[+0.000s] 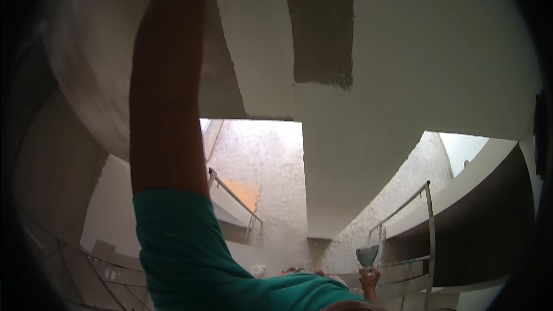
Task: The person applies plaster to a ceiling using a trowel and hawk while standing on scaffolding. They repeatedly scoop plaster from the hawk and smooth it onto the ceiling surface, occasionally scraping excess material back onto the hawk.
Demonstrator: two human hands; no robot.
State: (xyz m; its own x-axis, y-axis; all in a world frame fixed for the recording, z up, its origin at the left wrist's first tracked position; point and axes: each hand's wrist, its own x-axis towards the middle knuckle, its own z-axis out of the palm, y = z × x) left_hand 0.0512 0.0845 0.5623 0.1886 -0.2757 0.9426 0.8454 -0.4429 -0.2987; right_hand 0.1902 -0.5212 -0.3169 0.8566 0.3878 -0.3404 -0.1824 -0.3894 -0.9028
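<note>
My left arm (167, 98), in a short teal sleeve (175, 236), reaches straight up past the top edge, so its hand is out of sight. Low on the right, my right hand (370, 279) is closed round the handle of a putty knife (367, 255). Its wide grey blade points upward. Above spreads a smooth pale surface (415, 69) that bears a dark grey rough-edged strip (322, 29). A second darker patch (222, 95) lies beside my raised arm.
Metal rails (431, 224) stand close to my right hand, and another rail (236, 198) slants beyond my sleeve. Thin bars (109, 265) cross the lower left. A rough whitish wall (276, 178) and an orange-tan panel (245, 193) lie below the pale surface.
</note>
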